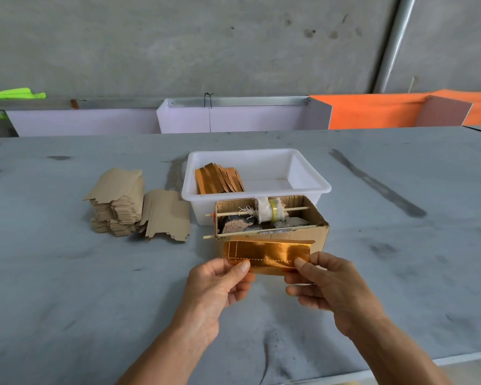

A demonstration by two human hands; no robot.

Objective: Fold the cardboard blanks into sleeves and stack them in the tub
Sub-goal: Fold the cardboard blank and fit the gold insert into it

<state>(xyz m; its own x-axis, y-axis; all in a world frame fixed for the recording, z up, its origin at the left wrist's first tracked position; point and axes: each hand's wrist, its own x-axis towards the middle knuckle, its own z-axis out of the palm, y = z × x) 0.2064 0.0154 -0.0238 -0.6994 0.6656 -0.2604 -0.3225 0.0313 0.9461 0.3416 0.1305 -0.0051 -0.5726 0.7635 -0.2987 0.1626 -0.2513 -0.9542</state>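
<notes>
Both hands (220, 284) (325, 284) pinching unlabelled gold sleeve (267, 255)

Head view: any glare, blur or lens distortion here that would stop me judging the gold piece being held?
Head view: soft, even light with faint shadows; glare streaks the shiny gold foil-faced cardboard sleeve pinched by both hands, left and right, yet its dashed lines stay readable; wide-angle bending curves the grey table edges; the white plastic tub is sharp, no motion blur.
</notes>
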